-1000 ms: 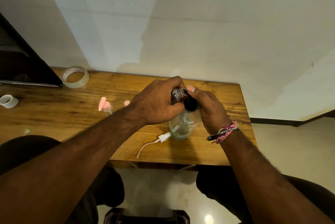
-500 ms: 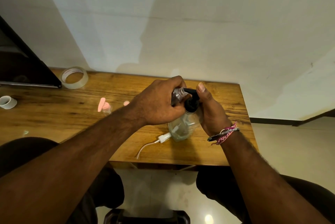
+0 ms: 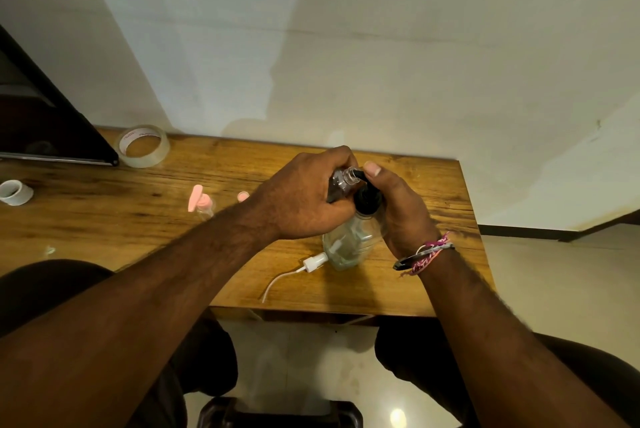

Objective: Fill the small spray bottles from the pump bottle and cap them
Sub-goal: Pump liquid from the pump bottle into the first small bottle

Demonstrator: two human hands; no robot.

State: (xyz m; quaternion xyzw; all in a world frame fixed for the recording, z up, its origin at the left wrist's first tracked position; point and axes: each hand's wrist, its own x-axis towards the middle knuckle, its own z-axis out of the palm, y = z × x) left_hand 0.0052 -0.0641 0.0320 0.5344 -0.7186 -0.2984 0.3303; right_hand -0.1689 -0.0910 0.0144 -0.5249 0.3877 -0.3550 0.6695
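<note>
The pump bottle (image 3: 349, 244) is a clear, rounded plastic one with a black pump head (image 3: 367, 199) and only a low level of liquid; it stands upright on the wooden table (image 3: 138, 219) between the two hands. One small clear spray bottle (image 3: 343, 180), uncapped, is tilted with its open neck against the black spout. A second small bottle with a pink cap (image 3: 203, 207) stands well to the left of the hands, a loose pink cap (image 3: 243, 196) lies nearer them, and one white spray head with its dip tube (image 3: 311, 263) lies just below the left hand.

The left hand (image 3: 301, 205) is curled tight around the small spray bottle. The right hand (image 3: 398, 209) wraps the pump bottle's neck, thumb pressing on the pump head.
</note>
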